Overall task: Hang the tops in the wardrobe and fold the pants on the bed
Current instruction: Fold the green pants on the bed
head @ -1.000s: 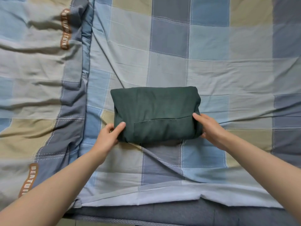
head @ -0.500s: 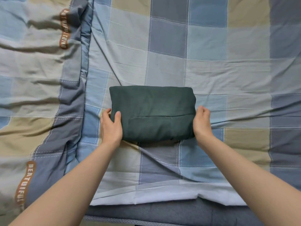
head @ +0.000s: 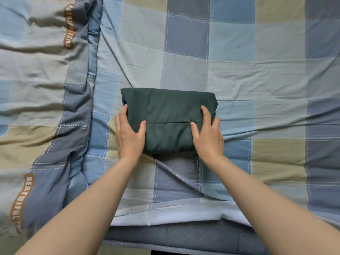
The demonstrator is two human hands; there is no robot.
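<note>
Two bare forearms in view, no sleeves visible up to frame edge. Left hand (head: 129, 134): no ring, no watch, no glove; short trimmed nails on thumb and fingers. Right hand (head: 207, 138): likewise bare, no jewellery, nails short. Wrists just behind hands unadorned, no bands or straps. No markings visible on either forearm. Rest of person out of view.

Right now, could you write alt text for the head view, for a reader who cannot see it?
Two bare hands, the left hand and the right hand, grip the ends of a folded dark green cloth bundle lying on a blue, grey and beige checked bedsheet. A rumpled matching quilt lies at the left.
</note>
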